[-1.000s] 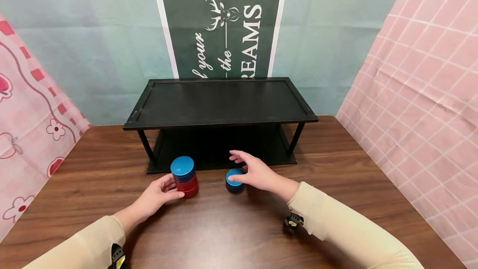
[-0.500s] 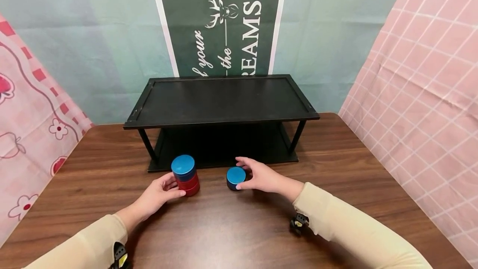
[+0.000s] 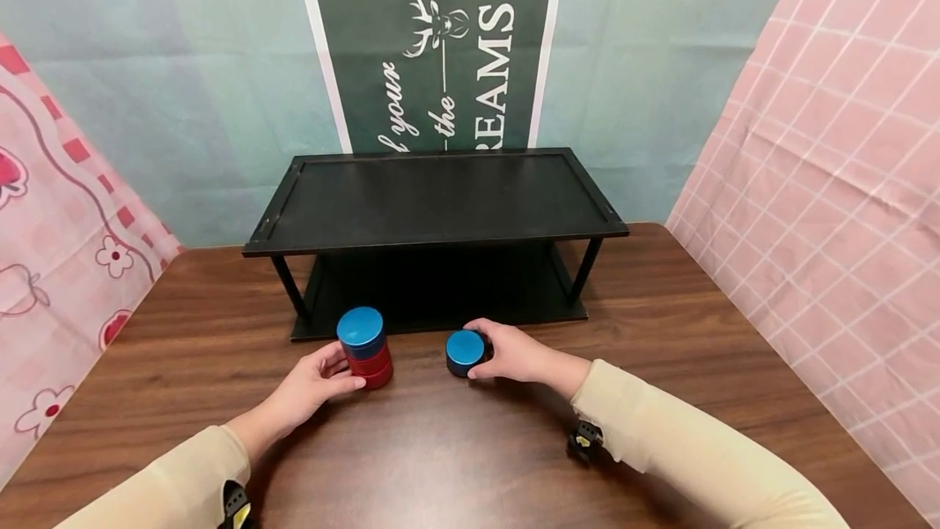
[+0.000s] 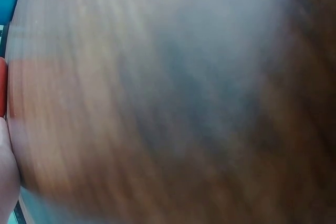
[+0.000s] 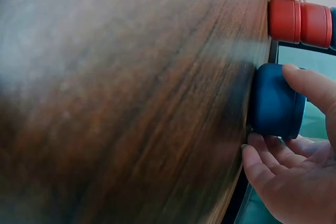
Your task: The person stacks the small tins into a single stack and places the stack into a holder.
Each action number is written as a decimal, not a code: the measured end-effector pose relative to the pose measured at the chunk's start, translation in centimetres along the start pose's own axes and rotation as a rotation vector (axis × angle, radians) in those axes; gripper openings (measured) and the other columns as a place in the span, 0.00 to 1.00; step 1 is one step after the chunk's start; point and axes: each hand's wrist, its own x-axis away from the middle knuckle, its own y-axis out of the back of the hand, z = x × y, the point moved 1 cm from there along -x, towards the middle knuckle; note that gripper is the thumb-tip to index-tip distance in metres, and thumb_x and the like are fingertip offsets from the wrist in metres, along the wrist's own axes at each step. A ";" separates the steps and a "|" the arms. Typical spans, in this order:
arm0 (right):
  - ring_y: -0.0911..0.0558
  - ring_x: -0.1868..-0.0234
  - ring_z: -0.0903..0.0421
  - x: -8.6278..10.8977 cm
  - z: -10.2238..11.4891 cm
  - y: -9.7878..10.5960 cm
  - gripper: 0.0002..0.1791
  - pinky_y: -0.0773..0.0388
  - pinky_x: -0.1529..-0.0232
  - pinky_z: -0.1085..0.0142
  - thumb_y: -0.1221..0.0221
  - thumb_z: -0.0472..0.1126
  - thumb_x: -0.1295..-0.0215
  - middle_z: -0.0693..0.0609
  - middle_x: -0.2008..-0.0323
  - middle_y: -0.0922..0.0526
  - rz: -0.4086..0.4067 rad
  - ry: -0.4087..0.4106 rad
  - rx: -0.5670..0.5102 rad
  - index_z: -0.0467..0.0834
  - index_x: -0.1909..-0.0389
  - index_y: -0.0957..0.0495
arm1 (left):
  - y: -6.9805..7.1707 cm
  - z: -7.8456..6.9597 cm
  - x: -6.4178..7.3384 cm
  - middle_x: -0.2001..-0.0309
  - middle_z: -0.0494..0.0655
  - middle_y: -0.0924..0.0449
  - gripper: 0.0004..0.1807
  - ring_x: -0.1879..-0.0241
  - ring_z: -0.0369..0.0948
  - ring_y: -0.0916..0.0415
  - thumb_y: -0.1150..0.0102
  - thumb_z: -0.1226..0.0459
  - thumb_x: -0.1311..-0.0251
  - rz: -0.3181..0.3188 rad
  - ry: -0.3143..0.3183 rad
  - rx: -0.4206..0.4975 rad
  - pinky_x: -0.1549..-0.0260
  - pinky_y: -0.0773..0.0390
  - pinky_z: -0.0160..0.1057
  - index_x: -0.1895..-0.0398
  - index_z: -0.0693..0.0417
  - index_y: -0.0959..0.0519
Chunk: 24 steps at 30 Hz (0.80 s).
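A stack of round tins stands on the table at centre left in the head view: a blue tin [image 3: 361, 331] on top of two red tins [image 3: 370, 366]. My left hand [image 3: 312, 384] holds the stack low, thumb in front on the red part and fingers behind. To its right sits a single round blue tin [image 3: 464, 352] on the table. My right hand [image 3: 514, 352] grips this tin from the right; in the right wrist view the thumb [image 5: 310, 85] lies on one side of it and the fingers [image 5: 268, 166] on the other.
A black two-tier shelf [image 3: 441, 198] stands right behind the tins. The wooden table [image 3: 411, 464] stretches in front and to both sides. Pink cloths hang at the left [image 3: 66, 251] and right [image 3: 830, 162], and a green printed cloth [image 3: 617, 64] hangs at the back.
My right hand has come down from above the single blue tin and closed its thumb and fingers around it. The left hand stays on the stack.
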 end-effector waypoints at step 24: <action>0.22 0.53 0.52 0.3 0.5 1.2 0.30 0.22 0.56 0.65 0.33 0.43 0.45 0.46 0.51 0.24 -0.151 0.058 -0.079 0.39 0.43 0.32 | 0.2 -0.1 -0.1 0.41 0.66 0.33 0.34 0.41 0.56 0.34 0.36 0.67 0.45 0.008 -0.013 -0.007 0.48 0.29 0.34 0.37 0.69 0.39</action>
